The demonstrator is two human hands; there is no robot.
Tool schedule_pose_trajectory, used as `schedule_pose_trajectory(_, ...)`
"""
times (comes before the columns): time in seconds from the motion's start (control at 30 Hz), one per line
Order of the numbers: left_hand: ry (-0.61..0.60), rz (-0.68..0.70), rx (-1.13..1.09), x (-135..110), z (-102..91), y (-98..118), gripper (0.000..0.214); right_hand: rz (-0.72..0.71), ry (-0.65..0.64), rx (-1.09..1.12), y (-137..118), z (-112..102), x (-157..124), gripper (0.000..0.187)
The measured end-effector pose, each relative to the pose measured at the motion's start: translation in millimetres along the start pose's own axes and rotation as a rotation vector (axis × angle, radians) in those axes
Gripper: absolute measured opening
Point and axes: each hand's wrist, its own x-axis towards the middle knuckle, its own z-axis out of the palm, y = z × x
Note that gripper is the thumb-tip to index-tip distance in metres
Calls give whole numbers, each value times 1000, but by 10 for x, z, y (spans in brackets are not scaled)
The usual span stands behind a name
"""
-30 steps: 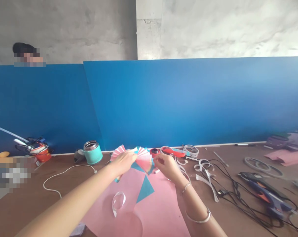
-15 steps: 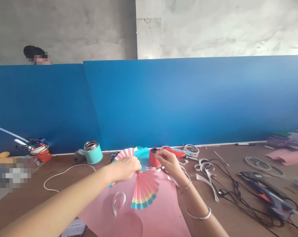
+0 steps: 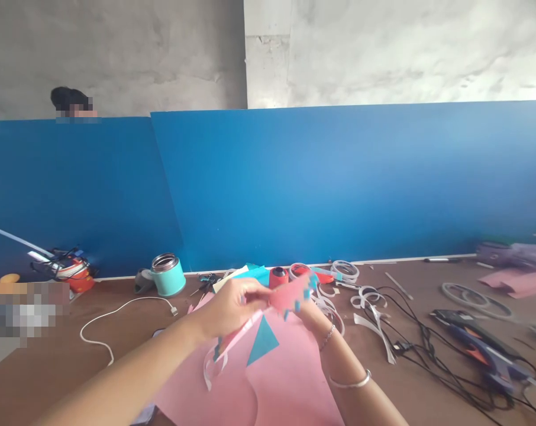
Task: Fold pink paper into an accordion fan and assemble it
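My left hand [image 3: 239, 302] pinches a pleated pink paper fan [image 3: 290, 296] with blue edging, above a large pink sheet [image 3: 294, 384]. One folded part of the fan hangs below the left hand, partly hidden by it. My right hand [image 3: 310, 316], with two bracelets at the wrist, is behind the fan's right part, which covers its fingers. A blue paper triangle [image 3: 263, 343] lies on the pink sheet below the hands. Left of it sits a curled white strip [image 3: 210, 367]. Just behind the fan stands a red spool-like object [image 3: 278, 276].
A turquoise cup [image 3: 168, 276] and a white cable [image 3: 117, 310] are on the left. To the right lie curled white strips [image 3: 370, 302], black cords [image 3: 428, 349] and a glue gun [image 3: 485, 355]. A blue partition [image 3: 339, 183] borders the table; a person's head shows beyond it.
The spread fan has been lifted, turned and partly folded between the hands. My right hand has moved behind it. The blue triangle on the pink sheet is now exposed.
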Motion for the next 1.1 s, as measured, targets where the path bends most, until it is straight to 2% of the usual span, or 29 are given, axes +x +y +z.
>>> schedule_pose_trajectory(0.1,273,-85,20,154,-120,-189,25,19,-71,-60,-6,45,-27,21)
schedule_pose_trajectory(0.17,369,-165,179,243,-198,-369,26,0,-105,-99,-14,66,-37,19)
schedule_pose_trajectory(0.23,402,-246,375,301,-243,-537,24,-47,-112,-141,-20,89,-42,16)
schedule_pose_trajectory(0.33,372,-298,504,339,-228,-695,22,-120,-114,-278,-38,134,-58,13)
schedule_pose_trajectory(0.47,274,-301,731,367,-143,-769,27,-232,-48,-410,-99,149,-91,12)
schedule_pose_trajectory(0.63,61,-151,941,358,-153,-795,29,-146,-25,-282,-127,58,-76,15)
schedule_pose_trajectory(0.73,-88,-55,976,291,-238,-767,28,-184,38,-222,-97,10,-35,19)
schedule_pose_trajectory(0.83,-231,57,934,180,-314,-683,32,-215,99,-151,-63,-26,3,23)
schedule_pose_trajectory(0.93,-304,126,699,38,-311,-527,28,-194,132,-35,-44,-66,20,26)
schedule_pose_trajectory(1.0,-290,87,508,-62,-257,-396,22,-164,135,40,-40,-88,16,27)
schedule_pose_trajectory(1.1,-245,-25,154,-174,-131,-215,30,-90,77,92,-27,-76,-1,29)
